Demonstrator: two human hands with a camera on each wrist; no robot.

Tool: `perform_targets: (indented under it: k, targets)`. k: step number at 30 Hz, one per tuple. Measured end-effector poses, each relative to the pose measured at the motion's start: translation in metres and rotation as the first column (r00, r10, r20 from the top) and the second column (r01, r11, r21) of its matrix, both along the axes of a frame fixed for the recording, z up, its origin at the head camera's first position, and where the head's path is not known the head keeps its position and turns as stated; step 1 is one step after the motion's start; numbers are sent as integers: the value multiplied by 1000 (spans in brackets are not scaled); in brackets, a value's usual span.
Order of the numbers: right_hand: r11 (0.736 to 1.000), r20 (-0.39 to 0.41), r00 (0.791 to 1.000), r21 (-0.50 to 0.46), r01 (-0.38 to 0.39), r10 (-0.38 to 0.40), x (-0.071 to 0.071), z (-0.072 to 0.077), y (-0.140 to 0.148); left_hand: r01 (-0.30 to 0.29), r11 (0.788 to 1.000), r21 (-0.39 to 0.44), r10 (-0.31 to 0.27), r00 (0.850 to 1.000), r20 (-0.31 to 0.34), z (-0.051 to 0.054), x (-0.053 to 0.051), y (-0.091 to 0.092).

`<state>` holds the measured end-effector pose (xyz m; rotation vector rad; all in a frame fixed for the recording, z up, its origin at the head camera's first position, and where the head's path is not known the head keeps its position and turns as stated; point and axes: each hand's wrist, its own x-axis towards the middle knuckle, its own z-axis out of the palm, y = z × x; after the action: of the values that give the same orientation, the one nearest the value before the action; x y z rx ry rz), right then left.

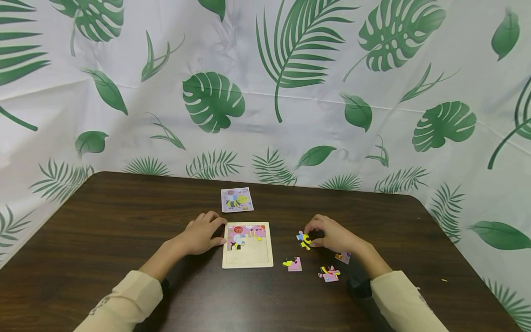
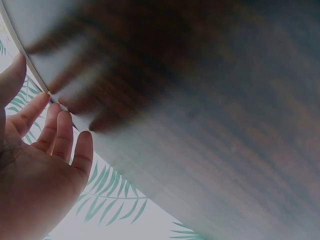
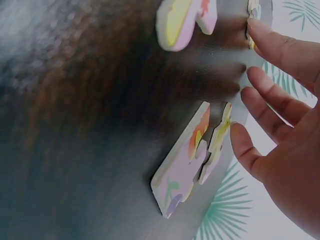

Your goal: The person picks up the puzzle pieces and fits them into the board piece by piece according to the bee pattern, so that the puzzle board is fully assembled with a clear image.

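Observation:
A square wooden puzzle tray has several fitted pieces along its top and upper left; bare wood shows in the rest. My left hand rests at the tray's left edge, fingertips touching it, fingers loosely extended. My right hand pinches a blue, yellow and black puzzle piece between thumb and index finger, right of the tray. In the right wrist view the thumb meets that piece, while the index finger is hidden. Loose pieces lie near this hand: a pink and yellow one, a pink and red one and a pink one partly behind the wrist.
A picture card with a bee lies behind the tray. All of this is on a dark wooden table. A white leaf-printed cloth hangs along the table's far edge.

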<state>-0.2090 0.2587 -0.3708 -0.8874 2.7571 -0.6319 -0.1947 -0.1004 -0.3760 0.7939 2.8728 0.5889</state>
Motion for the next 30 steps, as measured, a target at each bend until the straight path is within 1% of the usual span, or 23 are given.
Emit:
perform_targets:
  k: [8, 13, 23, 30]
  targets:
    - [1000, -31, 999, 8, 14, -14, 0, -2, 1, -3, 1000, -5, 3, 1000, 6, -1, -1, 1]
    - [1000, -56, 998, 4, 5, -4, 0, -4, 1, -2, 1000, -4, 2, 1000, 3, -2, -2, 1]
    - [1000, -31, 999, 8, 30, -30, 2, -5, -2, -1, 1000, -6, 1, 1000, 5, -1, -1, 0]
    - [1000, -32, 999, 8, 20, -19, 1, -5, -4, -5, 1000, -11, 6, 1000, 6, -1, -1, 0]
